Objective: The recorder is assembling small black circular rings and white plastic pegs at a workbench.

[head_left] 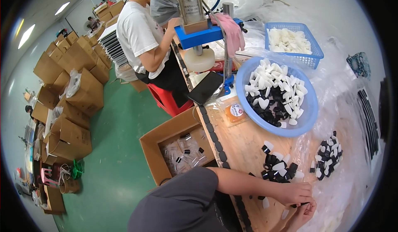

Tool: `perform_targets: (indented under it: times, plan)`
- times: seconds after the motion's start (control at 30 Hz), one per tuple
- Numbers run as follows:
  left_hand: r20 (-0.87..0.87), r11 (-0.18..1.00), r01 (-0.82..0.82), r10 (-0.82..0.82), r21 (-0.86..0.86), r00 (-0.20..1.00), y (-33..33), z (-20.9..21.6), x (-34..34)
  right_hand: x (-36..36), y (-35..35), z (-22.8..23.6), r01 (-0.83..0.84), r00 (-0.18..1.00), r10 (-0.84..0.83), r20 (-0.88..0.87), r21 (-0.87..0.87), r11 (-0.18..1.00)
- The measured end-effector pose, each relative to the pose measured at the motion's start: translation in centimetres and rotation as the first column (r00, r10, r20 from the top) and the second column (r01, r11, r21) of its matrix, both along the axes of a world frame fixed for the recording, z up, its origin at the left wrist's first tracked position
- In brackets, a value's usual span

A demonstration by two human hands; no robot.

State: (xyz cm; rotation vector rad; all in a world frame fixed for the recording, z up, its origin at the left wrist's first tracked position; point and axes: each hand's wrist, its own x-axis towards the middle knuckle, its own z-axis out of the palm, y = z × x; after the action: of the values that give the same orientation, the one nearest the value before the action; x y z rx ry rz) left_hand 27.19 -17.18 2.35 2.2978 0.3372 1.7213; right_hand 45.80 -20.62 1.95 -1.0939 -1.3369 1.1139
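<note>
My left hand [293,194] reaches in from the lower edge past a grey sleeve. Its fingers are pinched on a small black piece [304,204] above the wooden table. Against it, my right hand [304,216] grips the same piece from the near side. Most of that piece is hidden by fingers. Just beyond my hands lies a loose pile of black caps and white rounded pieces [280,169]. Farther right, a second pile [327,156] of black and white pieces rests on clear plastic sheeting. A few white pieces lie beside my left forearm.
A blue basin [307,118] holds white and black pieces; behind it stands a blue basket [316,61] of white pieces. A press [199,35], dark phone [206,87] and orange packet [235,112] are farther back. Left are an open carton [150,149] and a seated person [139,33].
</note>
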Motion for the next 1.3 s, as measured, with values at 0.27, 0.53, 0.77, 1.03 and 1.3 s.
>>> perform_targets:
  times: [0.27, 0.53, 0.77, 1.03, 1.3]
  plan:
    - [0.058, 0.997, 0.045, -0.042, -0.061, 0.997, 0.1, -0.1, 0.2, 2.0, 0.2, -3.4, 0.114, 0.993, -0.113, -0.021, 0.072, 0.991]
    - [-0.005, 0.994, -0.037, 0.037, 0.105, 0.999, 0.4, -0.2, -0.1, -1.5, -1.2, 0.7, 0.062, 0.998, -0.063, 0.020, 0.062, 0.996]
    - [0.037, 0.998, -0.028, 0.026, 0.056, 0.999, 0.5, -0.7, 0.0, -1.7, -1.4, 2.7, -0.134, 0.954, 0.042, -0.297, -0.299, 0.945]
    - [0.046, 0.998, 0.062, -0.061, -0.013, 0.997, -0.1, -0.1, 0.4, -0.8, -1.8, 1.3, -0.316, 0.809, 0.196, -0.554, -0.129, 0.940]
    - [-0.119, 0.986, 0.047, -0.067, -0.160, 0.991, -0.3, 0.7, -1.6, -3.7, -2.0, 2.6, -0.186, 0.824, -0.012, -0.567, -0.291, 0.938]
